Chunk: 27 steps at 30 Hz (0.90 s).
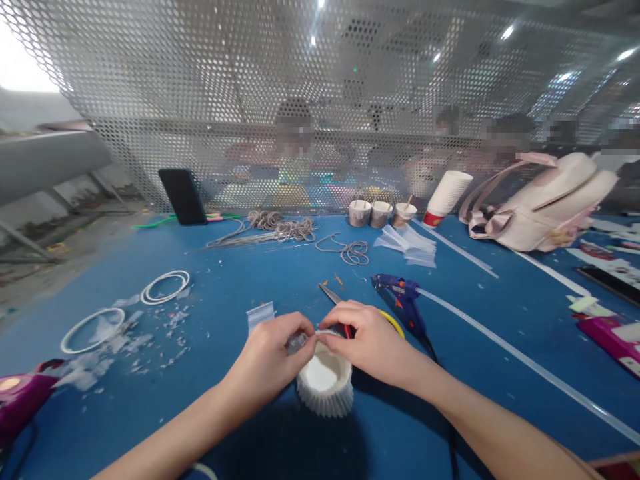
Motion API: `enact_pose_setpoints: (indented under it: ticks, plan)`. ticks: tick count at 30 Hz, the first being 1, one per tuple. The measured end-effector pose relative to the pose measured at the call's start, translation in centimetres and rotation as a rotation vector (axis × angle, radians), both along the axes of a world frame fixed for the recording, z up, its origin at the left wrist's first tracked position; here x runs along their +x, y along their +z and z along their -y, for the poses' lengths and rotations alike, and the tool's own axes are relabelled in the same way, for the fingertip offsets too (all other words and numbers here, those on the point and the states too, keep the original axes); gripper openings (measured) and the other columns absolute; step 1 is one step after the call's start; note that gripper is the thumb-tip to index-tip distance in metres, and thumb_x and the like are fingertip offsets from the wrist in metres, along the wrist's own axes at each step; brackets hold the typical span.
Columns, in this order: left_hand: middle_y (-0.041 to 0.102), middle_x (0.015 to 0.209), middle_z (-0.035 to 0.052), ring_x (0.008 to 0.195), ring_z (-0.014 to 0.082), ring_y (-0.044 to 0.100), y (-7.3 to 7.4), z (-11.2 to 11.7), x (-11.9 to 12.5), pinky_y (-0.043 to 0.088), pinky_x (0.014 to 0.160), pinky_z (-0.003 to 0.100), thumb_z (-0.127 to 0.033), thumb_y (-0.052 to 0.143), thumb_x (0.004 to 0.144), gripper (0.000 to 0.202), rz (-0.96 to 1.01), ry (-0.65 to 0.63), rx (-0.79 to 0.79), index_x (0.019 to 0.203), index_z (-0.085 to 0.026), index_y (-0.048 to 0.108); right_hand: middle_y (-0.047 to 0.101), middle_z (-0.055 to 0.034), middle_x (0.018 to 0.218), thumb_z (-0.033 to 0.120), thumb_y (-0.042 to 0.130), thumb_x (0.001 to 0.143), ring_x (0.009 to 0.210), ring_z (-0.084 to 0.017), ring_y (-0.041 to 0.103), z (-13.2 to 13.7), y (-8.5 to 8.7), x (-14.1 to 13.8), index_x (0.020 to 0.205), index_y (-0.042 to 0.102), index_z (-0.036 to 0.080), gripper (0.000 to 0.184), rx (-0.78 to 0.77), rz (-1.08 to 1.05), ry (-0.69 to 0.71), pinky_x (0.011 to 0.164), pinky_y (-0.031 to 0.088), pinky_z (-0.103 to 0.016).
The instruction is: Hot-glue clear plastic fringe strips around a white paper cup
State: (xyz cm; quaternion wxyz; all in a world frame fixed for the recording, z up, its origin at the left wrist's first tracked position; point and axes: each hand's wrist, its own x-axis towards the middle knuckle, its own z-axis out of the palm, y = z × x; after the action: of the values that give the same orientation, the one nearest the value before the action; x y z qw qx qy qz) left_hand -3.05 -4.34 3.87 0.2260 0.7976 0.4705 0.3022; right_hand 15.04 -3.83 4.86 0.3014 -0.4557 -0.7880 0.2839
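A small white ribbed cup-shaped piece [325, 385] stands on the blue table [260, 267] in front of me. My left hand [273, 353] and my right hand [367, 340] meet over its far rim. Both pinch a small clear plastic piece [299, 342] between thumb and fingers at the rim. Scissors with a red and yellow handle [333, 297] lie just behind my right hand. A blue glue gun [403, 300] lies to the right of them, its cord running toward me.
White rings [165, 287] and plastic scraps lie at the left. A dark phone [183, 195] leans on the perforated metal screen, with cord coils, small cups, stacked paper cups [447, 197] and a pink backpack [545, 200] along the back. People sit beyond the screen.
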Motion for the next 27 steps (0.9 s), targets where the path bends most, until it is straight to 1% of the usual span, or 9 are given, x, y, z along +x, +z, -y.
enact_pose_setpoints:
  ticks: [5, 8, 11, 14, 18, 21, 23, 24, 27]
  plan:
    - [0.067, 0.065, -0.0008, 0.058, 0.0117, 0.058, 0.1, 0.2, 0.1, 0.042, 0.056, 0.021, -0.022, 0.050, 0.079, 0.015, -0.028, 0.022, 0.001, 0.071, -0.018, 0.062, 0.069, -0.0010, 0.077, 0.012, 0.068, 0.079, 0.079, -0.016, 0.061, 0.2, -0.5, -0.1, 0.078, 0.070, 0.019, 0.008, 0.092, 0.079, -0.013, 0.071, 0.045, -0.028]
    - [0.068, 0.066, -0.0009, 0.058, 0.0119, 0.059, 0.1, 0.3, 0.2, 0.042, 0.055, 0.021, -0.022, 0.051, 0.078, 0.013, -0.038, 0.037, 0.001, 0.073, -0.019, 0.062, 0.068, -0.0024, 0.074, 0.010, 0.066, 0.080, 0.076, -0.018, 0.060, 0.3, -1.2, -0.3, 0.075, 0.068, 0.018, 0.009, 0.220, 0.176, -0.025, 0.069, 0.044, -0.029]
    - [0.071, 0.070, 0.0004, 0.063, 0.0133, 0.063, 0.3, 0.4, 0.4, 0.044, 0.058, 0.021, -0.021, 0.051, 0.078, 0.014, -0.045, 0.051, -0.027, 0.079, -0.019, 0.065, 0.066, -0.0047, 0.074, 0.011, 0.062, 0.082, 0.075, -0.019, 0.058, 0.4, -1.6, -0.5, 0.074, 0.064, 0.016, 0.011, 0.349, 0.275, 0.000, 0.068, 0.044, -0.031]
    - [0.072, 0.071, 0.0014, 0.064, 0.0146, 0.064, 0.7, 0.4, 0.7, 0.044, 0.057, 0.022, -0.019, 0.051, 0.077, 0.017, -0.076, 0.074, -0.063, 0.077, -0.019, 0.068, 0.064, -0.0056, 0.074, 0.009, 0.059, 0.083, 0.073, -0.019, 0.056, 0.5, -1.7, -0.6, 0.073, 0.061, 0.015, 0.011, 0.387, 0.313, 0.020, 0.066, 0.043, -0.031]
    - [0.070, 0.066, 0.0007, 0.058, 0.0146, 0.061, 1.1, 0.4, 1.0, 0.041, 0.054, 0.022, -0.018, 0.052, 0.075, 0.015, -0.111, 0.106, -0.089, 0.073, -0.019, 0.067, 0.064, -0.0048, 0.072, 0.008, 0.060, 0.082, 0.073, -0.018, 0.056, 0.3, -1.8, -0.7, 0.073, 0.060, 0.016, 0.012, 0.377, 0.292, 0.020, 0.066, 0.043, -0.030]
    - [0.067, 0.064, -0.0002, 0.056, 0.0139, 0.058, 1.2, 0.4, 1.1, 0.040, 0.053, 0.022, -0.020, 0.052, 0.074, 0.014, -0.108, 0.114, -0.104, 0.072, -0.019, 0.066, 0.064, -0.0039, 0.073, 0.008, 0.062, 0.080, 0.076, -0.018, 0.057, 0.2, -1.7, -0.6, 0.073, 0.062, 0.016, 0.011, 0.325, 0.242, 0.002, 0.069, 0.044, -0.029]
    - [0.065, 0.060, -0.0013, 0.054, 0.0134, 0.056, 1.2, 0.5, 1.1, 0.039, 0.052, 0.022, -0.021, 0.052, 0.074, 0.013, -0.101, 0.120, -0.109, 0.071, -0.019, 0.065, 0.066, -0.0038, 0.078, 0.009, 0.065, 0.078, 0.081, -0.019, 0.058, 0.2, -1.2, -0.3, 0.078, 0.065, 0.016, 0.007, 0.242, 0.193, -0.013, 0.072, 0.045, -0.030]
    - [0.064, 0.059, -0.0018, 0.053, 0.0132, 0.054, 1.2, 0.6, 1.1, 0.038, 0.052, 0.022, -0.021, 0.052, 0.074, 0.013, -0.097, 0.124, -0.111, 0.071, -0.019, 0.064, 0.067, -0.0037, 0.083, 0.010, 0.067, 0.077, 0.084, -0.019, 0.058, 0.2, -0.9, -0.1, 0.083, 0.066, 0.016, 0.009, 0.189, 0.167, -0.015, 0.074, 0.045, -0.030]
    - [0.061, 0.057, -0.0024, 0.052, 0.0129, 0.051, 1.3, 0.7, 1.1, 0.037, 0.051, 0.022, -0.022, 0.052, 0.073, 0.012, -0.089, 0.134, -0.119, 0.070, -0.019, 0.063, 0.068, -0.0036, 0.096, 0.011, 0.068, 0.074, 0.091, -0.019, 0.059, 0.4, -0.1, 0.9, 0.098, 0.067, 0.018, 0.026, 0.031, 0.103, 0.015, 0.080, 0.046, -0.032]
